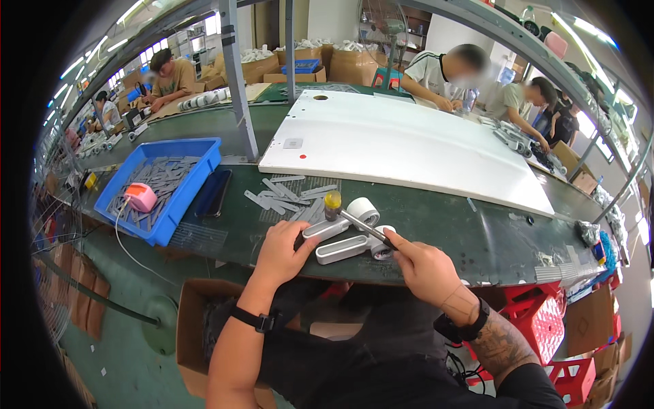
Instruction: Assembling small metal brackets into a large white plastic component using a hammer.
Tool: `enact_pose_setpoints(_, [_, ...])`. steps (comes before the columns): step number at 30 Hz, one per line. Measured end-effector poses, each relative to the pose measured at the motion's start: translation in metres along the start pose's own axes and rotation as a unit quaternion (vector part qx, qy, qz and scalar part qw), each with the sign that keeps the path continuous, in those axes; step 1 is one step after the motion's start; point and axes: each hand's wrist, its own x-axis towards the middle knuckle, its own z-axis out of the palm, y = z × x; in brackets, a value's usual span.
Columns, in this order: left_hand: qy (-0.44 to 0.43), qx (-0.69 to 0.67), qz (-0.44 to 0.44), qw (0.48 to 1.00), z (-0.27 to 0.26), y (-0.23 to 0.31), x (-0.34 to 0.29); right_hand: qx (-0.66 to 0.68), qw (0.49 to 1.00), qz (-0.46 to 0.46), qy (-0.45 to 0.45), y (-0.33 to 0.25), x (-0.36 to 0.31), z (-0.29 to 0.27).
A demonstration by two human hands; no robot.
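My right hand [426,269] is closed around the handle of a small hammer [362,225]. Its yellow head lies over a pale grey plastic part [327,228] with a slotted arm. I cannot tell whether head and part touch. Fingers of my left hand [281,249] grip the near-left end of that part. Beside it, closer to me, rests a second slotted grey part [343,250]. White round ends show at the right of both parts. Loose flat grey strips [289,194] lie in a pile just beyond my left hand.
A blue tray [214,151] of grey strips stands at the left, with a pink-orange device [141,197] in it. Next to it lies a dark phone [214,193]. A large white board [402,146] and a metal post [238,88] stand beyond. Several people work farther off.
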Motion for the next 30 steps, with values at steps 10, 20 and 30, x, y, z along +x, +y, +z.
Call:
enact_pose_setpoints(10, [-0.022,-0.086,-0.065,0.994,-0.004,-0.004,0.008,0.047,0.997,-0.002,0.069,-0.038,0.006,-0.023])
enact_pose_setpoints(20, [-0.036,-0.054,-0.09,0.994,-0.003,-0.009,0.006,0.027,0.998,-0.009,0.048,-0.028,0.004,-0.013])
enact_pose_setpoints(30, [-0.036,-0.024,-0.091,0.995,-0.004,-0.007,0.006,0.046,0.999,-0.008,0.021,-0.04,0.007,-0.021])
